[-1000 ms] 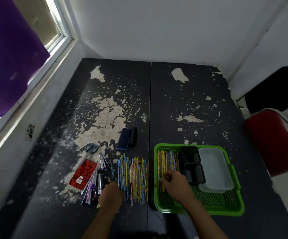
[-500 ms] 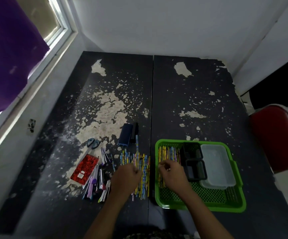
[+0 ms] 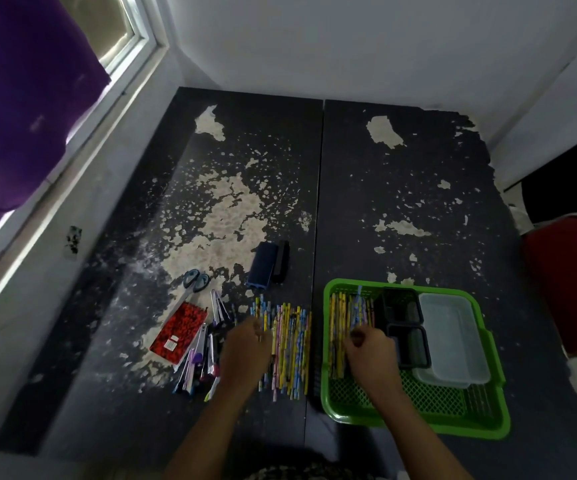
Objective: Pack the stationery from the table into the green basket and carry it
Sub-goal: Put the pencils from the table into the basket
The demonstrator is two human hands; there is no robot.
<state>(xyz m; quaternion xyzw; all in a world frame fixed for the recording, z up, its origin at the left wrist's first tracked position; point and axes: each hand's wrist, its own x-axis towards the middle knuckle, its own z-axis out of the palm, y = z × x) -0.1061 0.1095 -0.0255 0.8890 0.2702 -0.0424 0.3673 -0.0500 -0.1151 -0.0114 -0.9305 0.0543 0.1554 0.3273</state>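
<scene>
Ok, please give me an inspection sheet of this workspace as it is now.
Surface: dark table, paint peeling in pale patches.
Job's things: green basket holds pencils, two black trays and a clear tub; loose pencils, pens, red notebook, scissors, blue case on table.
Clutter: nothing seen.
Hands: left hand over loose pencils; right hand in basket on pencils; grips unclear.
Cables: nothing seen.
Surroundings: window with purple curtain, red chair.
</scene>
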